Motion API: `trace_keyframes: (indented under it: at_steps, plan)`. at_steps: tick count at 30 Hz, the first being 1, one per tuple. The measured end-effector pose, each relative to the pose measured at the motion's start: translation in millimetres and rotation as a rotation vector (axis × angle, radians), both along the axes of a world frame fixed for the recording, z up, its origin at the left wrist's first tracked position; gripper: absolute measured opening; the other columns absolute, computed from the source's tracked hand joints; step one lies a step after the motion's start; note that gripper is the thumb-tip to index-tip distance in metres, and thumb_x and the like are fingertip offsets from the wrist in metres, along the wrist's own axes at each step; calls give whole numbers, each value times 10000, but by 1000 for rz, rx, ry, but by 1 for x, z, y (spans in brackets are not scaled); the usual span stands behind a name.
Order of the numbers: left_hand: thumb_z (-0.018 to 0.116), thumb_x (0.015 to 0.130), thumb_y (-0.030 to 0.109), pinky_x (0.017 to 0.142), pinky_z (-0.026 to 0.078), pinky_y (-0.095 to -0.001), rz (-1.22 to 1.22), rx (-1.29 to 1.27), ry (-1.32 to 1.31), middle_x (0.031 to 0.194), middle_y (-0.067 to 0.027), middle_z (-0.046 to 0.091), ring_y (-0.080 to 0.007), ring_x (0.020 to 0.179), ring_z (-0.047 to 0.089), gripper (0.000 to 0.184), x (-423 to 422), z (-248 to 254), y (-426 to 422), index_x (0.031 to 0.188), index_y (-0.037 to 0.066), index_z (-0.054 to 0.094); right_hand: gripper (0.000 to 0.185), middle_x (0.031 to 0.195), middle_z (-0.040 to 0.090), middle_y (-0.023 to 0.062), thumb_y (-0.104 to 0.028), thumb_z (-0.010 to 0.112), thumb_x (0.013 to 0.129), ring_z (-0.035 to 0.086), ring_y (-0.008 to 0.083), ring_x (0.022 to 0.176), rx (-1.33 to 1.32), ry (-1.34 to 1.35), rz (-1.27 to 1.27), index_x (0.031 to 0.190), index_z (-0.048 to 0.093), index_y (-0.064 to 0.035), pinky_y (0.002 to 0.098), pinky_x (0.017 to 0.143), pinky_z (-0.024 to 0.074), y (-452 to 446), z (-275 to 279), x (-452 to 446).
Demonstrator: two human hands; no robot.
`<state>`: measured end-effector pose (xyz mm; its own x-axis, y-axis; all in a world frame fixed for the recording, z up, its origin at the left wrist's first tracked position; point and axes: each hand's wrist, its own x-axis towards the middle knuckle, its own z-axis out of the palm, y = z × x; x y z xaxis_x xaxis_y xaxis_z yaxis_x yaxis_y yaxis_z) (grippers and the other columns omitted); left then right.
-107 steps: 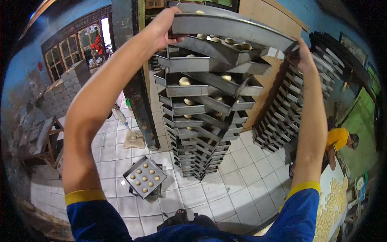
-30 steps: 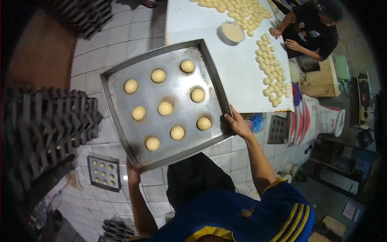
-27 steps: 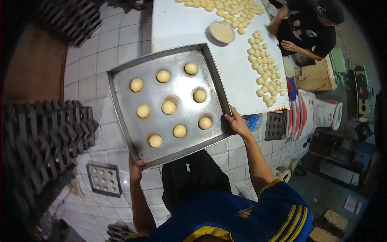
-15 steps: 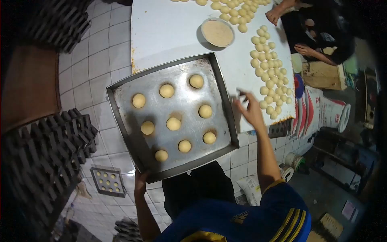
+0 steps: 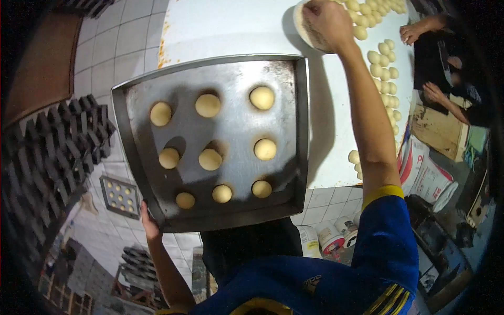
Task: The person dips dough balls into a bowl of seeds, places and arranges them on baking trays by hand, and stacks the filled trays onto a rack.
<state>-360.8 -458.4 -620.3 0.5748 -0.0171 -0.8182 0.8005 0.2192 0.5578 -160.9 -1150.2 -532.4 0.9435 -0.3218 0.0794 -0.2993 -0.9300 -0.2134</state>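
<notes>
A square metal baking tray [image 5: 236, 136] holds several round pale dough balls [image 5: 210, 159] in spaced rows. My left hand [image 5: 149, 223] is closed on its lower left corner, the thumb up along the outer wall. The tray is lifted in front of my body, its far right part over the white table [image 5: 231, 26]. My right hand [image 5: 331, 23] reaches to the far side, fingers bunched and bent down into a bowl [image 5: 300, 26] of pale beige powder or crumbs. Whatever is in those fingers is hidden by the hand.
Many dough balls [image 5: 386, 73] lie along the table's right side and far end. Another person's hands [image 5: 412, 34] are at the right. Another tray of dough balls [image 5: 119, 197] lies on the tiled floor, near stacked dark tins [image 5: 52, 147]. Sacks [image 5: 425, 168] stand at the right.
My right hand has gone from beside the tray's right edge to the bowl. The tray has turned slightly and sits a little farther left and higher in view, still held by my left hand.
</notes>
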Motion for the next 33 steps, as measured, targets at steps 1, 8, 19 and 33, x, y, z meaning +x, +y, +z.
trace_keyframes:
  at_steps: [1,8,19,33]
  plan:
    - [485,1062,538,1119,421,-420,-5,42,7,1451,-118,564,-281,1322,549,673,-2,3,-3,1496,23,474,265,824,704,242,-257,628,896,705,418,805,-3,-21,17,868,757,-27,492,745,551,0,-4,-2]
    - [478,1069,535,1143,401,-431,-57,70,4,1477,-129,554,-294,1331,546,694,4,14,-18,1522,9,450,392,971,764,74,-350,792,917,679,164,887,606,-91,-95,1128,775,-20,301,847,517,-26,-26,-39]
    - [464,1093,466,1186,346,-425,-56,-25,53,1534,-125,497,-286,1405,474,654,-10,-5,11,1549,0,411,204,956,674,46,-113,790,867,581,260,824,105,-117,313,1071,783,-126,368,736,492,140,-60,-144]
    - [482,1083,492,1149,390,-429,-57,0,37,1469,-133,545,-293,1338,532,658,-4,1,2,1534,17,427,365,963,759,161,-436,703,933,700,346,913,-49,-72,-38,1070,811,-115,439,839,540,-36,-49,-51]
